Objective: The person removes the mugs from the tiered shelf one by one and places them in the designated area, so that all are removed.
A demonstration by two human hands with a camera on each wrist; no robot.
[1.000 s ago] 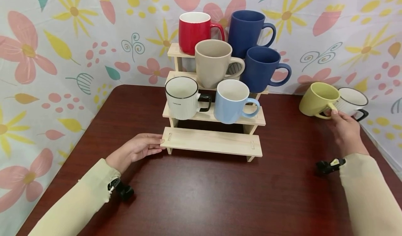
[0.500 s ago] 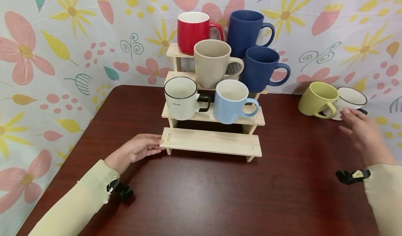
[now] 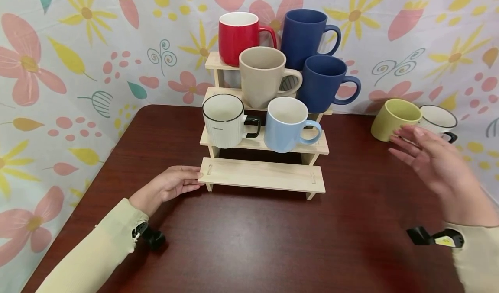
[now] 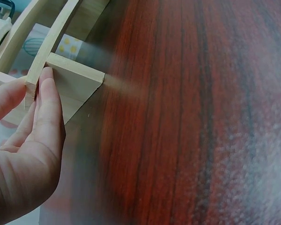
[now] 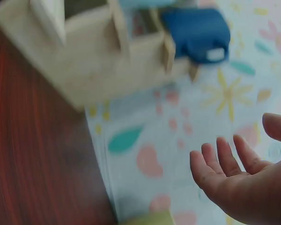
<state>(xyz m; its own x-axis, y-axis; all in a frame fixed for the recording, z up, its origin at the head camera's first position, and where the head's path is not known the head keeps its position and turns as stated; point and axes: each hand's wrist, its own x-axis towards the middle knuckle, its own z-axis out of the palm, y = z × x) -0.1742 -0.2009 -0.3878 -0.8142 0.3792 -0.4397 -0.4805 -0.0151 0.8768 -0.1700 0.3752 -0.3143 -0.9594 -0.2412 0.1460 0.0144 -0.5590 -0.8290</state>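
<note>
A stepped wooden rack (image 3: 261, 174) stands mid-table with mugs on its upper tiers. My left hand (image 3: 173, 185) pinches the left end of its bottom board; in the left wrist view thumb and fingers (image 4: 49, 101) lie on either side of the wood. My right hand (image 3: 440, 167) is in the air at the right, fingers spread and holding nothing, in front of a yellow-green mug (image 3: 391, 117) and a white black-rimmed mug (image 3: 438, 119). It partly covers both mugs. The right wrist view shows the same hand (image 5: 248, 183) with loosely bent, bare fingers.
On the rack sit a red mug (image 3: 238, 40), a dark blue mug (image 3: 302, 37), a beige mug (image 3: 261, 78), a second dark blue mug (image 3: 321, 85), a white ribbed mug (image 3: 222, 126) and a light blue mug (image 3: 284, 126). A flowered cloth (image 3: 117, 42) hangs behind the dark wooden table (image 3: 234, 241).
My right hand has let go of the yellow-green mug's handle, moved off to the right, then come back left and nearer, raised. The left hand keeps its place on the rack.
</note>
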